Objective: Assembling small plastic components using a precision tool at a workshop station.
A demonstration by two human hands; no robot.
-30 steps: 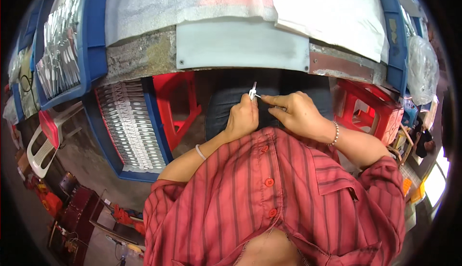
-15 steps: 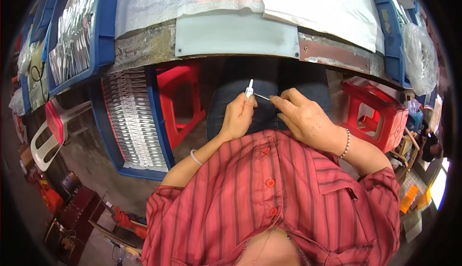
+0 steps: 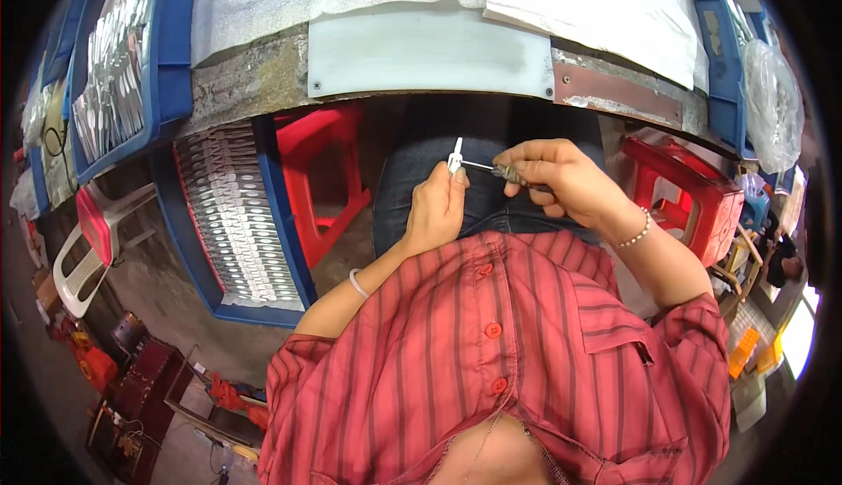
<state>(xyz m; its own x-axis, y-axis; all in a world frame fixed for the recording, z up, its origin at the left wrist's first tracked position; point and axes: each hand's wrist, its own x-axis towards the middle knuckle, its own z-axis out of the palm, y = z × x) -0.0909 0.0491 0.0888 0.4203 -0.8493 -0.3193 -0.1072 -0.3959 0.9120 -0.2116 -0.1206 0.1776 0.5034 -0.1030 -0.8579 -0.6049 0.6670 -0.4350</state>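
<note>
My left hand (image 3: 436, 209) pinches a small white plastic part (image 3: 455, 155) upright over my lap. My right hand (image 3: 553, 178) grips a thin screwdriver (image 3: 491, 169) whose metal tip points left and touches the white part. Both hands are held above my dark trousers, just in front of the grey worktable edge (image 3: 430, 60). My red striped shirt fills the lower picture.
A blue crate (image 3: 230, 213) of several white parts stands on the floor at my left, beside a red stool (image 3: 320, 169). Another blue tray (image 3: 114, 82) of parts lies on the table's left. A red stool (image 3: 693, 196) stands at my right. White sheets cover the tabletop.
My hands have shifted slightly, with the screwdriver tip staying against the white part. The view has tilted a little.
</note>
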